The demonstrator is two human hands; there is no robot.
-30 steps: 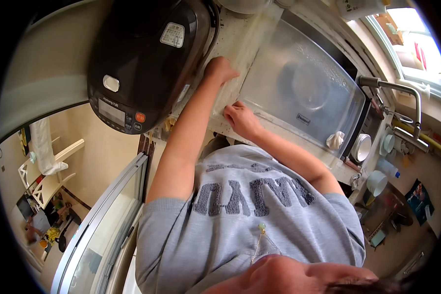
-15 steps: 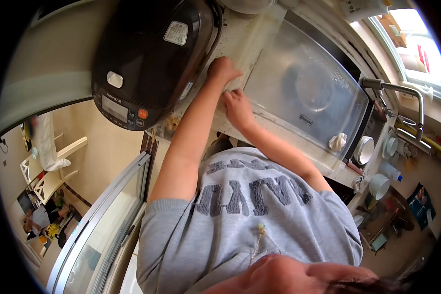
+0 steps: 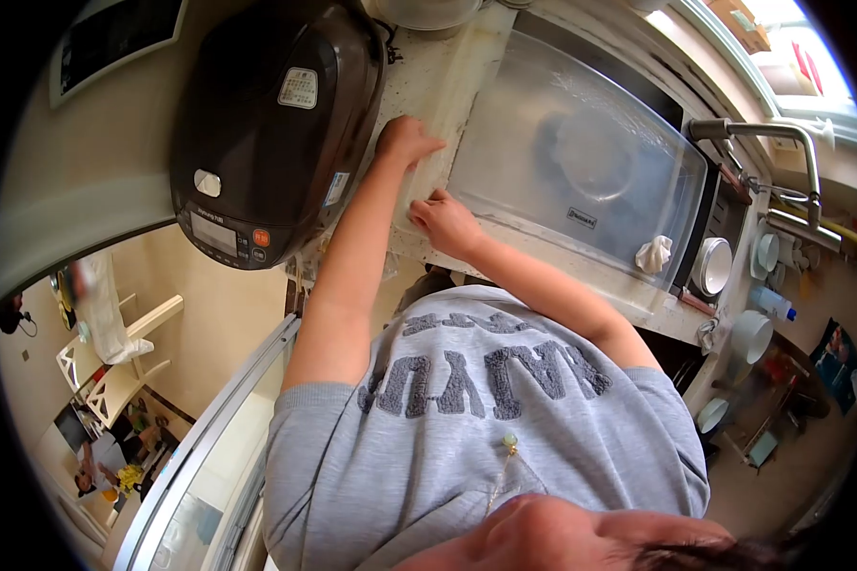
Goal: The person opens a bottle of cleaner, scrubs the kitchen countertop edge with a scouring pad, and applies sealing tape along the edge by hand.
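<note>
My left hand (image 3: 409, 143) is closed low over the pale countertop strip (image 3: 435, 169), between the dark rice cooker (image 3: 257, 124) and the glass-like stove cover (image 3: 514, 133). Its thumb side points toward the cover. Nearer my body, my right hand (image 3: 445, 224) has its fingers curled together in a pinch above the counter's front part. Anything thin or clear within either hand cannot be made out. The cover looks translucent, with a round dark shape beneath it and shiny creases at its far side.
A crumpled white cloth (image 3: 653, 254) lies on the cover's right corner. Beyond it are a white bowl (image 3: 711, 266) and a metal faucet (image 3: 809, 157). A sliding glass door (image 3: 209, 457) stands at lower left. A clear container (image 3: 428, 11) sits at the counter's back.
The view has shifted, so the cooker and cover appear farther left. My right hand has drawn slightly toward my body, widening the gap between my hands.
</note>
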